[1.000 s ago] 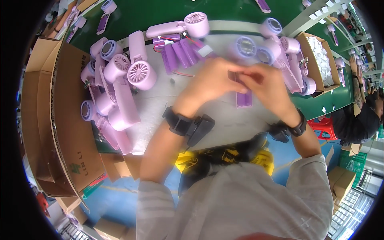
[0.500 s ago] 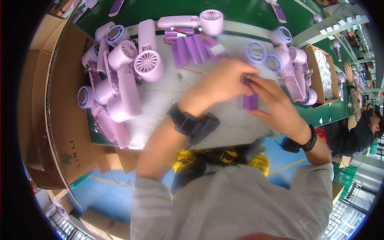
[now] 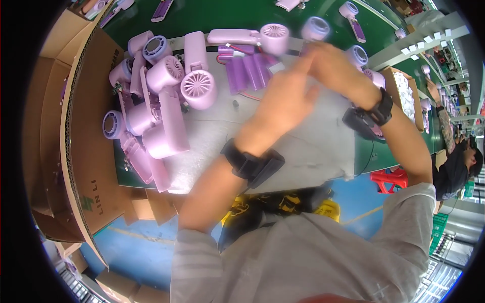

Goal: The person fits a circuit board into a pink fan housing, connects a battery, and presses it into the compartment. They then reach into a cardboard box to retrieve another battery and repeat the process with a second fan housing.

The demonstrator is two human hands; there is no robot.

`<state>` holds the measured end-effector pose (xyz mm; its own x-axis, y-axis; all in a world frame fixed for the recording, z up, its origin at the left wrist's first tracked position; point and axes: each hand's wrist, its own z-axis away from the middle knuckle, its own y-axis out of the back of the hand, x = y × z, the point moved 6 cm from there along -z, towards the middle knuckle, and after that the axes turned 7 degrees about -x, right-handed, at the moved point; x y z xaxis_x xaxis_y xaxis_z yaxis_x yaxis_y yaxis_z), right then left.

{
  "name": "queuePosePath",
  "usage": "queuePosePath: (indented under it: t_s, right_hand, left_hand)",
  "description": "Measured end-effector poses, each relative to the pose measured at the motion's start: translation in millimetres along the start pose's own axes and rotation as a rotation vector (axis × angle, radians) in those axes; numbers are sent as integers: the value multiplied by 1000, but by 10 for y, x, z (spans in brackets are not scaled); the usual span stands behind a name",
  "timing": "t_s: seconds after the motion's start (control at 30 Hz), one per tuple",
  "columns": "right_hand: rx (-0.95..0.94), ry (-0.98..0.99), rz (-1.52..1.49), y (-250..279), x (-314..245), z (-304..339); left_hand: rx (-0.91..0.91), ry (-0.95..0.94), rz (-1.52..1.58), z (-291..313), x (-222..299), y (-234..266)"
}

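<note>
A green workbench point(image 3: 222, 15) spans the upper view; at its left stands a large open cardboard box point(image 3: 96, 136); the wearer, in a grey shirt point(image 3: 313, 252), faces the bench from below; a whitish sheet point(image 3: 217, 141) covers the near part of the bench; on its left lies a heap of pink handheld-fan parts point(image 3: 169, 121), touching and overlapping; at the right sits a small carton point(image 3: 417, 93) filled with white pieces point(image 3: 405, 93); over the sheet's upper right, the left hand point(image 3: 285, 98) and right hand point(image 3: 336, 65) come together, fingers blurred and overlapping; how tight their grip is, or on what, I cannot tell; a fan head point(image 3: 316, 29) with a pale blue ring shows just beyond the fingers; purple battery cells point(image 3: 247, 73) lie side by side left of the hands; near them rests a small dark piece point(image 3: 236, 104).
</note>
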<state>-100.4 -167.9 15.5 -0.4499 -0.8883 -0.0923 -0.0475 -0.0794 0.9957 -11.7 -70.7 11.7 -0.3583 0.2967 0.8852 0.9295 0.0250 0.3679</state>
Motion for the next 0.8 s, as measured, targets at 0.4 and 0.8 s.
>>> queuePosePath:
  t_s: [0.4, 0.8]
  right_hand:
    - [-264, -735, 422, 204, 1770, -596]
    - [-203, -422, 406, -187, 1810, -1242]
  left_hand:
    - [-80, -80, 20, -15, -2, -193]
    - [-166, -73, -14, -6, -16, -329]
